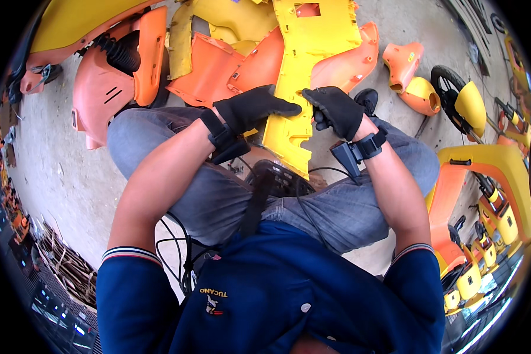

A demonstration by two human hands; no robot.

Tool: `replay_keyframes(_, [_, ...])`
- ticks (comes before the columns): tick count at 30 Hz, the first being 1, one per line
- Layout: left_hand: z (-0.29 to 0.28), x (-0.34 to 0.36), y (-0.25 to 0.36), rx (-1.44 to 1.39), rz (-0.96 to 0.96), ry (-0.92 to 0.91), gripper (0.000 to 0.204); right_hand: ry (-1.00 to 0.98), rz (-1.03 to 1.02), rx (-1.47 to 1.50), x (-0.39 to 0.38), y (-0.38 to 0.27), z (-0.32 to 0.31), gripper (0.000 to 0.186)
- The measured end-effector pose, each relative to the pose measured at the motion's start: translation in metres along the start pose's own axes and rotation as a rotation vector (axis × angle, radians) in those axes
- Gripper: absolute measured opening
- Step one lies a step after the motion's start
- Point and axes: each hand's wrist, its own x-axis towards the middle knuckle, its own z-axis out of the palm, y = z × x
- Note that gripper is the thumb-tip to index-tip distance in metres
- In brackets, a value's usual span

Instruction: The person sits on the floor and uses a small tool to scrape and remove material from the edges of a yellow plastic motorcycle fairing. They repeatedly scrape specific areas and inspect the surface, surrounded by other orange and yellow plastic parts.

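Note:
A long yellow plastic panel (295, 65), with a notched edge and a square cut-out near its far end, stretches away from me between my knees. My left hand (256, 109), in a black glove, grips its left edge with the fingers pointing right across it. On the opposite edge, my right hand (338, 112), gloved in black too, is closed, with its fingertips touching the panel. Its curled fingers hide whatever may be pinched there. The panel's near tip hangs over my lap.
Orange panels (212, 74) and more yellow parts lie on the concrete floor beyond. A pink-orange scooter body piece (97, 88) stands at left. Rightward are an orange cover (404, 62), a round yellow-orange housing (422, 97) and a wheel (448, 88). Black cables (186, 259) run beside my leg.

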Motion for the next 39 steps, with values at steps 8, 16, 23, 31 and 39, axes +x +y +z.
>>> replay_keyframes(8, [0.007, -0.004, -0.011, 0.184, 0.059, 0.068, 0.034, 0.011, 0.142, -0.206, 0.008, -0.003, 0.011, 0.063])
replay_keyframes(16, [0.005, 0.0, -0.016, 0.475, 0.012, 0.22, 0.037, 0.031, 0.101, -0.161, 0.015, 0.022, 0.019, 0.059])
replay_keyframes(23, [0.005, -0.001, -0.015, 0.476, 0.032, 0.194, 0.035, 0.03, 0.102, -0.034, 0.009, 0.023, 0.022, 0.052])
replay_keyframes(31, [0.004, 0.004, -0.021, 0.45, 0.146, 0.16, 0.037, 0.028, 0.117, -0.014, 0.006, 0.021, 0.03, 0.048])
replay_keyframes(39, [0.011, -0.002, -0.011, 0.515, 0.055, 0.218, 0.038, 0.065, 0.071, 0.056, 0.007, 0.026, 0.032, 0.044])
